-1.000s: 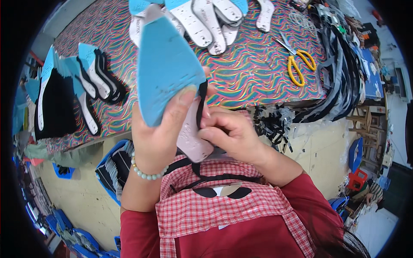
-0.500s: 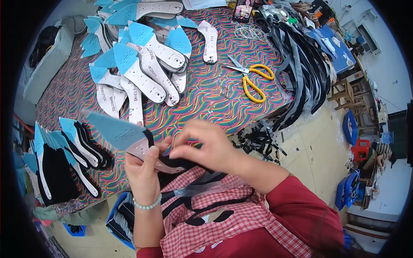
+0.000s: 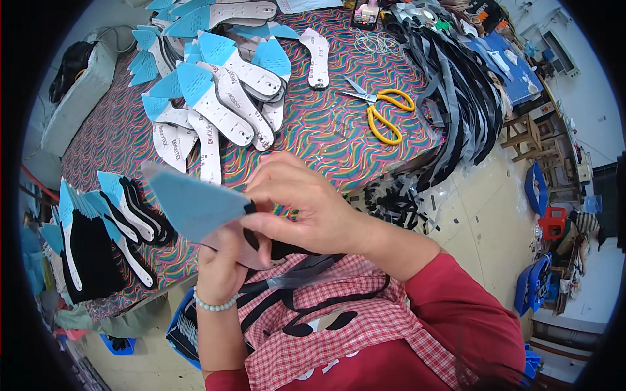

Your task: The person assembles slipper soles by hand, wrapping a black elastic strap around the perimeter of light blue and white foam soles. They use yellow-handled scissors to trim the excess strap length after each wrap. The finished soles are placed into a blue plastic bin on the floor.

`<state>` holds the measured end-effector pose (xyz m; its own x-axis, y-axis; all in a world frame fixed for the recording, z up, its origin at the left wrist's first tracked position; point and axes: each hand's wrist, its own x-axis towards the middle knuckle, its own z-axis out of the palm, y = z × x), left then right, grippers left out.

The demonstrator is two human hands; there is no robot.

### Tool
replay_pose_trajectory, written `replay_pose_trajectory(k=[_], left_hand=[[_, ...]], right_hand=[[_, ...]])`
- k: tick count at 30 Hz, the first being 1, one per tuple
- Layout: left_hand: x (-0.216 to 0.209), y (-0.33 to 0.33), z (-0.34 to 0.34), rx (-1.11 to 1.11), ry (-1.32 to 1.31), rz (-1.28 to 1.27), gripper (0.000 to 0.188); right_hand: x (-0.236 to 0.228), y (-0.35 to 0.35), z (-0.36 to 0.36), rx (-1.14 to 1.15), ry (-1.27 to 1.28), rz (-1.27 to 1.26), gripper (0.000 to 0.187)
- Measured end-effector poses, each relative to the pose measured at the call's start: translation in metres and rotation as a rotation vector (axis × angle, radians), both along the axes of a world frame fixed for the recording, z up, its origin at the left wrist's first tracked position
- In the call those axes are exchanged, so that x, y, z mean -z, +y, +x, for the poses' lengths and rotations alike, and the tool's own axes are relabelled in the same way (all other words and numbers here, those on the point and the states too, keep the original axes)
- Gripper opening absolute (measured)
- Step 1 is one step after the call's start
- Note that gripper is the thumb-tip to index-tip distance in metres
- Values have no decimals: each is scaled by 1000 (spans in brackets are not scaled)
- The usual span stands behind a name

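My left hand point(image 3: 220, 272) grips a flat, curved piece point(image 3: 195, 203), pale blue at its pointed end and whitish toward the other, held up over my lap. It looks like a cut shoe part, though I cannot be sure. Fingers bent, my right hand point(image 3: 301, 210) pinches a narrow black strip point(image 3: 250, 207) at the piece's edge. More of the strip shows dark beneath that hand; its exact run is hidden by my fingers. Across my apron lie black strips and a clear plastic wrapper point(image 3: 303, 272).
Similar blue-and-white pieces point(image 3: 218, 107) are piled on the patterned tablecloth point(image 3: 287, 124). Black-edged ones point(image 3: 130, 205) stand in a row at left. Yellow-handled scissors point(image 3: 373, 99) lie open at right, beside a bundle of black and grey strips point(image 3: 456, 98). Black scraps point(image 3: 396, 205) litter the floor.
My right hand has moved up along the piece's edge, nearer its blue part. The piece has tilted, showing more of its blue face, and my left thumb has shifted behind it.
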<state>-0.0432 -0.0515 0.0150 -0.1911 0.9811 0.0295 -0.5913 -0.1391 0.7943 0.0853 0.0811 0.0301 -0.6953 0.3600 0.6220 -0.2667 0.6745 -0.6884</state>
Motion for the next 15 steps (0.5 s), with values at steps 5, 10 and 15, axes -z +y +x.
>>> replay_pose_trajectory(k=[5, 10, 15], left_hand=[[-1, -1, -10, -172, 276, -45, 23], [-4, 4, -9, -255, 269, -95, 23], [-2, 3, -8, -371, -73, 15, 24]], right_hand=[[24, 4, 2, -74, -163, -308, 57], [26, 2, 7, -360, -332, -743, 55], [15, -4, 5, 30, -256, 91, 52]])
